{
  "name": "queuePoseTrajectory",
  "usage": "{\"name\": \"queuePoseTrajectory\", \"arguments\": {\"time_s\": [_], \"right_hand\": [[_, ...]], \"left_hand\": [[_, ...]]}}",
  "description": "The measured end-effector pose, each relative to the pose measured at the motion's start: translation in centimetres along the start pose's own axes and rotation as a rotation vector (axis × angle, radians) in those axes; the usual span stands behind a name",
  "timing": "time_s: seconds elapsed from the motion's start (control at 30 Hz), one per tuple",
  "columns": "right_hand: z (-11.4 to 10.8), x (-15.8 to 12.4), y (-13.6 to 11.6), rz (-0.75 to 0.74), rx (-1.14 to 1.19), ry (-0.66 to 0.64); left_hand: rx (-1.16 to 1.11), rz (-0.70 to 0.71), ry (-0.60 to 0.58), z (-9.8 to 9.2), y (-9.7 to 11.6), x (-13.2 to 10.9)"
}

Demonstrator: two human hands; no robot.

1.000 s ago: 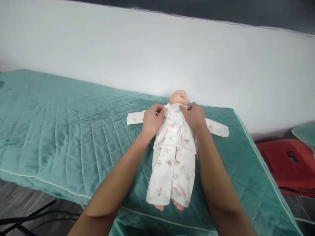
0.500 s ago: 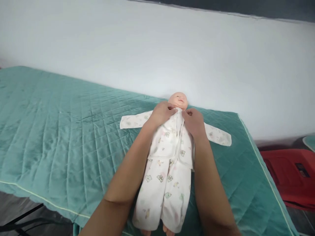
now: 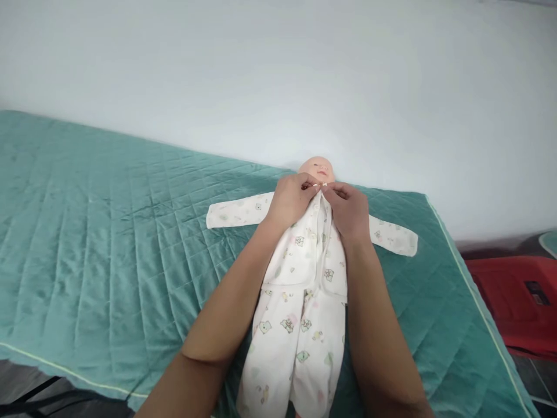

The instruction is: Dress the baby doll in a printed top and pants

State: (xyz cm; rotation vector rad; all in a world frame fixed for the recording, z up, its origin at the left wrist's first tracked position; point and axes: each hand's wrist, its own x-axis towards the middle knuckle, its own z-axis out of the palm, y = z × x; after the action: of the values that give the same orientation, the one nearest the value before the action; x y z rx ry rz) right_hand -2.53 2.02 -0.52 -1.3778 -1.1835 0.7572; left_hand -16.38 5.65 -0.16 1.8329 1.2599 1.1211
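Observation:
A baby doll (image 3: 316, 169) lies on its back on a teal quilted mattress (image 3: 122, 244), head toward the white wall. It wears a white printed shirt (image 3: 304, 247) with both sleeves spread sideways, and matching trousers (image 3: 291, 348). My left hand (image 3: 292, 199) pinches the left edge of the shirt's collar just under the doll's chin. My right hand (image 3: 348, 210) pinches the right edge of the collar. The fingertips of both hands meet at the neckline.
A white wall (image 3: 278, 81) runs right behind the mattress. A red plastic object (image 3: 513, 302) sits on the floor to the right of the mattress. Dark cables or legs (image 3: 39, 395) show under the mattress's near left edge.
Both hands moved from the doll's shoulders inward and up to the collar, bringing the two shirt fronts together. The view moved closer, so the doll's feet dropped out of frame.

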Motion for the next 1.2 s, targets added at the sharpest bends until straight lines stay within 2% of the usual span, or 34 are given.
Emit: {"name": "queuePoseTrajectory", "arguments": {"time_s": [0.3,0.6,0.87,1.13,1.2], "right_hand": [[0.1,0.1,1.1,-0.149,-0.145,-0.04],[-0.1,0.2,0.5,-0.067,-0.232,-0.069],[-0.3,0.3,0.1,-0.038,-0.296,-0.132],[0.2,0.6,1.2,-0.057,-0.234,-0.094],[0.0,0.4,0.8,-0.054,-0.243,-0.074]], "left_hand": [[-0.012,-0.073,-0.061,-0.5,0.0,0.1],[-0.141,-0.016,-0.131,-0.6,-1.4,0.2],[-0.047,-0.037,-0.128,-0.3,-0.9,0.1],[-0.043,-0.039,-0.125,-0.6,-1.0,0.1],[-0.001,-0.007,-0.13,-0.8,-0.9,0.0]]}}
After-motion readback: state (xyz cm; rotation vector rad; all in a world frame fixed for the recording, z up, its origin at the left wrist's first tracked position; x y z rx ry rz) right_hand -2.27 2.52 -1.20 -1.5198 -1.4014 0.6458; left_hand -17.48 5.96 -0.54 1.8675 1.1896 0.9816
